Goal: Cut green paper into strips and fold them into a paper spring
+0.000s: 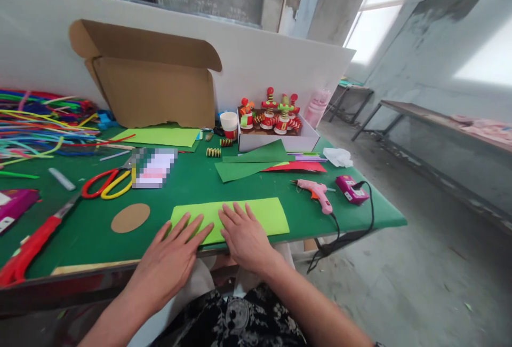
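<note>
Bare concrete floor (400,283) and rough grey walls surround your bench (192,176), its green top backed by an upright white panel (256,64). Right at the near edge, in front of you, lies the light green sheet (274,216), long side towards you; whether it is one layer or folded is hard to tell. It should handle as something light, soft and bendy, easily creased or shifted rather than broken. Its uncovered right end looks the simplest place to pinch it, with a flat palm to steady the rest.

Your left hand (170,253) and right hand (247,237) are both open, palms down, gripping nothing. Left fingers fan out over the sheet's left part; right fingers lie closer together near its middle, pointing up and left. Both forearms come in from below, angled inwards. A cardboard disc (130,218) sits beyond your left hand's outer side, and a pink glue gun (316,191) lies off to the right.
</note>
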Demonstrator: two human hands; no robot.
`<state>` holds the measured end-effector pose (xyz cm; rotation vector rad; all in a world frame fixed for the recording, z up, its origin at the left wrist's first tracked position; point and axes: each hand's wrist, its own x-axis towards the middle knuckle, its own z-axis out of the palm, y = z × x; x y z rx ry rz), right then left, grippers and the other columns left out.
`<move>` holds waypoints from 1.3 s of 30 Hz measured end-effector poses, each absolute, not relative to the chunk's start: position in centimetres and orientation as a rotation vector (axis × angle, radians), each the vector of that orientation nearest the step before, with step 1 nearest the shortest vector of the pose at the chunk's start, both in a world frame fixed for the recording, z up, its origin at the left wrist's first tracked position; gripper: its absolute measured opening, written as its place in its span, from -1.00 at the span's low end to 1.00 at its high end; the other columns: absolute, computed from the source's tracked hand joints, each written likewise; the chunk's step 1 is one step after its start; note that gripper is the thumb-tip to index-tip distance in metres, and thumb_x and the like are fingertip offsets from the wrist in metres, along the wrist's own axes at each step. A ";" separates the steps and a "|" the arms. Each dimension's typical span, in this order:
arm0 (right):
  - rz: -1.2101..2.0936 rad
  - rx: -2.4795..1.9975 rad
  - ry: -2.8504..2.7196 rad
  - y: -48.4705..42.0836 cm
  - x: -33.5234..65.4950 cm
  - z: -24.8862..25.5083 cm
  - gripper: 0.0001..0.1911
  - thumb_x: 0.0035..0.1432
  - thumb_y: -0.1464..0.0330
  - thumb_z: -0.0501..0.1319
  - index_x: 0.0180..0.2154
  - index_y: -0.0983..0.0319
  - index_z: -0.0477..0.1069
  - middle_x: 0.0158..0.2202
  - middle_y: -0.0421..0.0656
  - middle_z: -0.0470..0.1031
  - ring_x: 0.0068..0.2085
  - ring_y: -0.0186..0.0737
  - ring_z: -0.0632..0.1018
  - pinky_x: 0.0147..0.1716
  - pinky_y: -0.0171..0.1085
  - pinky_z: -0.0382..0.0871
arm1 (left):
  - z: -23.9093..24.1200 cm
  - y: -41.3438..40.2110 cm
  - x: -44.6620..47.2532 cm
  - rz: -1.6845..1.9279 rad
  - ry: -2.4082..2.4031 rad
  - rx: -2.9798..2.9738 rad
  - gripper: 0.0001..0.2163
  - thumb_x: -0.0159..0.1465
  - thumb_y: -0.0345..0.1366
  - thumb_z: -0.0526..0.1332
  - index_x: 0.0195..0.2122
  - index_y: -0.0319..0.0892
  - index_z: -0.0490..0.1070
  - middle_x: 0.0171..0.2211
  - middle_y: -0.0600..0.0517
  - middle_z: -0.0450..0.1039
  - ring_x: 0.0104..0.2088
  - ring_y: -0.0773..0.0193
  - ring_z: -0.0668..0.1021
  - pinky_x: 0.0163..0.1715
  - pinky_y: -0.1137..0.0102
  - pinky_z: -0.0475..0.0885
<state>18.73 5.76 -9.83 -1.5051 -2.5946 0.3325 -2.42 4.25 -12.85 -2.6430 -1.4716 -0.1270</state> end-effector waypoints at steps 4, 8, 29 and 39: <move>0.261 -1.557 -2.569 6.1 19.1 -11.0 -0.46 0.41 0.27 -0.08 0.35 0.25 0.05 0.39 -0.07 0.08 0.39 -0.02 0.07 0.34 0.12 -0.05 | -12.0 4.4 -1.4 -0.255 -1.508 -2.651 -0.54 0.38 -0.20 -0.08 0.30 -0.05 0.20 0.31 -0.01 0.25 0.34 0.08 0.22 0.27 0.02 0.12; 0.255 -1.482 -2.655 6.4 19.5 -12.4 -0.35 0.32 0.27 0.06 0.38 0.21 -0.02 0.40 -0.03 0.02 0.41 0.04 0.02 0.35 0.15 -0.14 | -10.8 5.1 3.8 -0.396 -1.495 -2.772 -0.45 0.43 -0.09 -0.15 0.38 -0.20 -0.01 0.37 -0.08 0.10 0.39 0.15 0.11 0.32 0.11 0.09; 0.183 -1.547 -2.593 6.5 19.2 -12.2 -0.43 0.37 0.32 -0.06 0.37 0.19 0.02 0.39 -0.11 0.05 0.40 0.04 0.06 0.34 0.14 -0.09 | -13.5 7.0 4.6 -0.281 -1.901 -2.435 -0.42 0.42 -0.05 -0.20 0.35 -0.28 0.07 0.35 -0.20 0.11 0.37 0.01 0.14 0.29 -0.02 0.12; 0.274 -1.583 -2.486 6.1 20.2 -11.0 -0.47 0.40 0.25 -0.08 0.34 0.15 0.11 0.38 -0.15 0.09 0.39 0.06 0.08 0.33 0.12 -0.07 | -12.1 5.4 0.2 -0.476 -1.928 -2.218 -0.53 0.41 -0.16 -0.13 0.20 -0.26 0.32 0.24 -0.21 0.34 0.27 -0.06 0.32 0.16 0.01 0.27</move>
